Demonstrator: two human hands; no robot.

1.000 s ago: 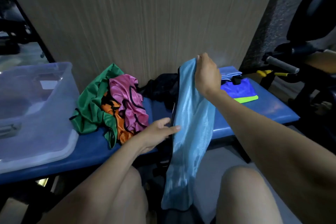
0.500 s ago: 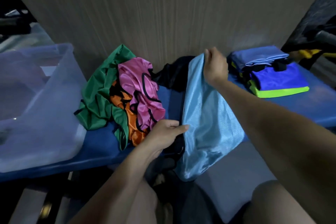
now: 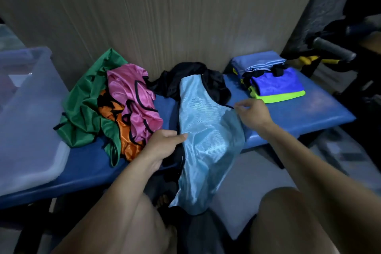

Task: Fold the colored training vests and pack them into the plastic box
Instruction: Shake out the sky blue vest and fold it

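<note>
Light-blue vest (image 3: 206, 130) draped over the blue counter (image 3: 309, 113), lower end hanging off the front edge. My left hand (image 3: 165, 146) pinches its left edge; my right hand (image 3: 252, 114) pinches its black-trimmed right edge. Clear plastic box (image 3: 31, 119) sits far left of the vest.

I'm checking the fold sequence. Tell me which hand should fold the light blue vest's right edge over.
Right. The right hand already pinches the light blue vest at its right edge, free to swing across. The left hand grips the vest's left edge near the bench front, likely serving best as the anchor.
</note>
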